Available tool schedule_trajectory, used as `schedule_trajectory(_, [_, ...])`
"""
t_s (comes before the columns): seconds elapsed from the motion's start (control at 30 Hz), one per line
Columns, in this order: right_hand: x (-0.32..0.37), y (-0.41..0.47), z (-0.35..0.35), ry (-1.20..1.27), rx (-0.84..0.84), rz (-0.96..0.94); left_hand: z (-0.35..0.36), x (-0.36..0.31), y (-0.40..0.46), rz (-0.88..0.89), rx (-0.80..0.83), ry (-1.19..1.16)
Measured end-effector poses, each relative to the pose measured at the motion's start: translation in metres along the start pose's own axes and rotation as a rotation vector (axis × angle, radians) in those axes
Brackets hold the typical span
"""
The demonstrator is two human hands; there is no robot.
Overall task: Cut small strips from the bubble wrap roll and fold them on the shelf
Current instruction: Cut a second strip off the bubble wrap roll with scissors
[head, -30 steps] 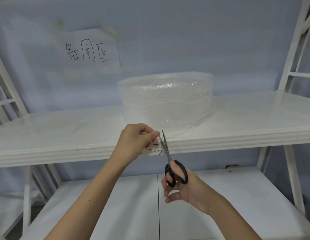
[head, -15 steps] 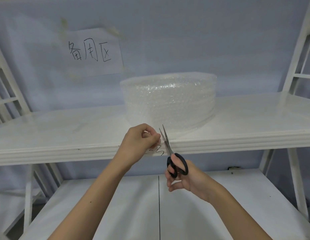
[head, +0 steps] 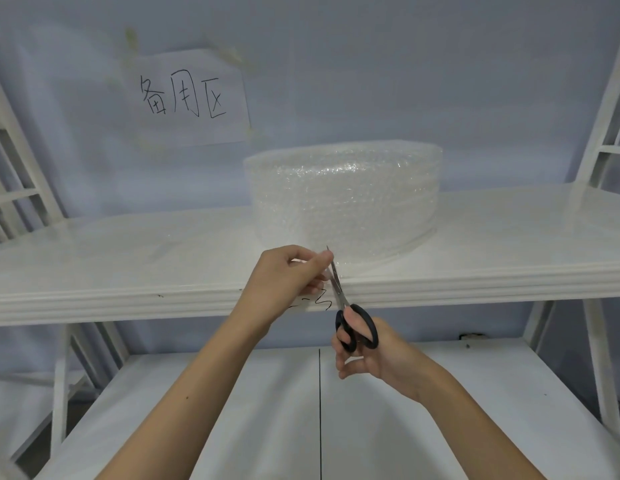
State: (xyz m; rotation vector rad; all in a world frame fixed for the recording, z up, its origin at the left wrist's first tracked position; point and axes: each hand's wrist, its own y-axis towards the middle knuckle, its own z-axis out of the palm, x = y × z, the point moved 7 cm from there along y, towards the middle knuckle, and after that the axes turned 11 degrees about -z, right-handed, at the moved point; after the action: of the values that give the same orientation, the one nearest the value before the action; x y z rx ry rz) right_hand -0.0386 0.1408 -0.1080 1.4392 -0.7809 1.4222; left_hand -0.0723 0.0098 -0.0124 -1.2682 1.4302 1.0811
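Observation:
A wide roll of clear bubble wrap (head: 343, 195) stands on the white upper shelf (head: 128, 258), its loose end hanging over the shelf's front edge. My left hand (head: 288, 282) pinches that loose end of bubble wrap at the edge. My right hand (head: 364, 348) holds black-handled scissors (head: 353, 323), blades pointing up and nearly closed against the wrap, just right of my left fingers. The clear film itself is hard to make out between the fingers.
A paper sign with handwriting (head: 187, 98) is taped to the blue wall behind. A small label (head: 315, 301) sticks to the shelf's front edge. A white lower shelf (head: 475, 393) lies beneath my arms. White frame posts (head: 599, 109) stand at both sides.
The scissor blades have closed from open to nearly shut and pushed upward into the wrap. Both hands rose slightly toward the shelf edge.

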Motion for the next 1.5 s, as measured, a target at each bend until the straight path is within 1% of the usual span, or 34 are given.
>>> schedule_trajectory(0.17, [-0.001, 0.001, -0.001, 0.004, 0.002, -0.009, -0.001, 0.002, 0.005, 0.013, 0.004, 0.071])
schedule_trajectory(0.5, [0.006, 0.003, 0.002, 0.053, 0.026, -0.021, 0.000, 0.003, 0.005, 0.022, 0.034, 0.055])
schedule_trajectory(0.77, [0.006, 0.000, 0.000, 0.051, 0.002, -0.042, 0.001, 0.003, 0.004, 0.018, 0.052, 0.052])
schedule_trajectory(0.9, [0.011, 0.002, 0.003, 0.082, 0.012, -0.057, 0.004, 0.002, 0.000, 0.026, 0.101, 0.082])
schedule_trajectory(1.03, [0.018, 0.003, 0.003, 0.034, 0.018, -0.100, 0.004, -0.001, -0.003, 0.040, 0.122, 0.096])
schedule_trajectory(1.17, [0.022, 0.002, 0.003, 0.038, 0.051, -0.135, 0.007, -0.003, -0.005, 0.051, 0.164, 0.106])
schedule_trajectory(1.33, [0.026, 0.005, 0.002, 0.038, 0.024, -0.145, 0.010, -0.007, -0.009, 0.075, 0.206, 0.147])
schedule_trajectory(1.5, [0.029, 0.004, 0.001, 0.003, -0.026, -0.158, 0.007, -0.010, -0.011, 0.059, 0.252, 0.164])
